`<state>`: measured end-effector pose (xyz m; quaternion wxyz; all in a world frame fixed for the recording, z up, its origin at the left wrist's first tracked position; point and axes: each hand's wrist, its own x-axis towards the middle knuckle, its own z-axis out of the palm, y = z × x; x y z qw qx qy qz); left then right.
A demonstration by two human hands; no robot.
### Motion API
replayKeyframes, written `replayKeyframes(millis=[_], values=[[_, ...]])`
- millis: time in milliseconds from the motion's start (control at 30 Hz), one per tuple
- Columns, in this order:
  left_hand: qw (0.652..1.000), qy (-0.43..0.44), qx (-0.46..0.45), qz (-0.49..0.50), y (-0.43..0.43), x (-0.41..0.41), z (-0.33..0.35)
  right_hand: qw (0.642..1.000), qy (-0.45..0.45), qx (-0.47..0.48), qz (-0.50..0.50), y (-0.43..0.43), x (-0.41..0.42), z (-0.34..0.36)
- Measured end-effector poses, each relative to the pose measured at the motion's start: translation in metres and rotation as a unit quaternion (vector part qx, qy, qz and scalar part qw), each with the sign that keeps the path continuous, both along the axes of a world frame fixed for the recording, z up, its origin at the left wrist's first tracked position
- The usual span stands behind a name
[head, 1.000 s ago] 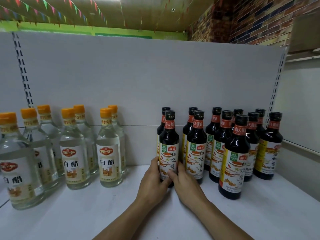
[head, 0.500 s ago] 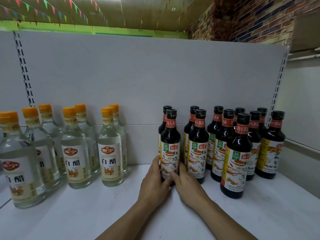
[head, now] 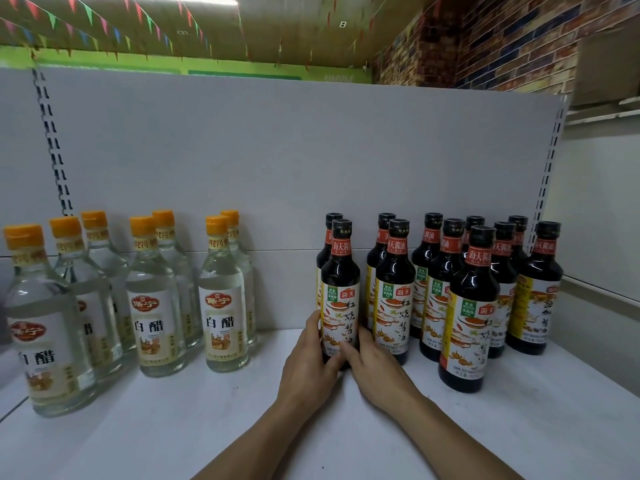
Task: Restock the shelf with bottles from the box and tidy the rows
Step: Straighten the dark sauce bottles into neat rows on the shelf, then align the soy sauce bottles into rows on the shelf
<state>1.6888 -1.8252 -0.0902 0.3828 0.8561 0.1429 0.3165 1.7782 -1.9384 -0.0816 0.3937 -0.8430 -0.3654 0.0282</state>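
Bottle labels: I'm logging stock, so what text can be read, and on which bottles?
"保宁", "白醋": label of clear bottle.
"海天酱油": neck band of front-left dark bottle.
"海天", "红烧酱油": its label.
"DARK SOY SAUCE": label of nearest dark bottle.
Remaining fine print: too small to read.

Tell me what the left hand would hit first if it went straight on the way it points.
The front soy sauce bottle, which the left hand holds near its base; another dark bottle seems to stand behind it.

L hand + R hand round upright soy bottle, white shelf.
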Motion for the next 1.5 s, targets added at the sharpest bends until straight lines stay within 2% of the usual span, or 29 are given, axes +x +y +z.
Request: replayKeyframes(millis=[333,500,800,967,1500], values=[[0.997,0.083,0.003,0.000,0.004,-0.013,0.021,0.997,-0.013,-0.076,0.004,-0.007,-0.008,0.016],[0.994,0.106,-0.006,0.008,-0.008,-0.033,0.041,0.998,-0.005,-0.063,0.001,-0.021,-0.018,0.023],[0.994,0.085,-0.064,0.033,-0.062,-0.086,0.032,0.995,0.023,-0.043,0.088,-0.067,-0.074,0.029],[0.994,0.065,-0.048,0.075,-0.073,-0.122,0.023,0.990,0.041,-0.004,0.134,-0.076,-0.100,0.024],[0.979,-0.017,-0.048,0.197,-0.054,-0.250,0.008,0.965,0.027,0.027,0.261,-0.022,-0.202,0.024]])
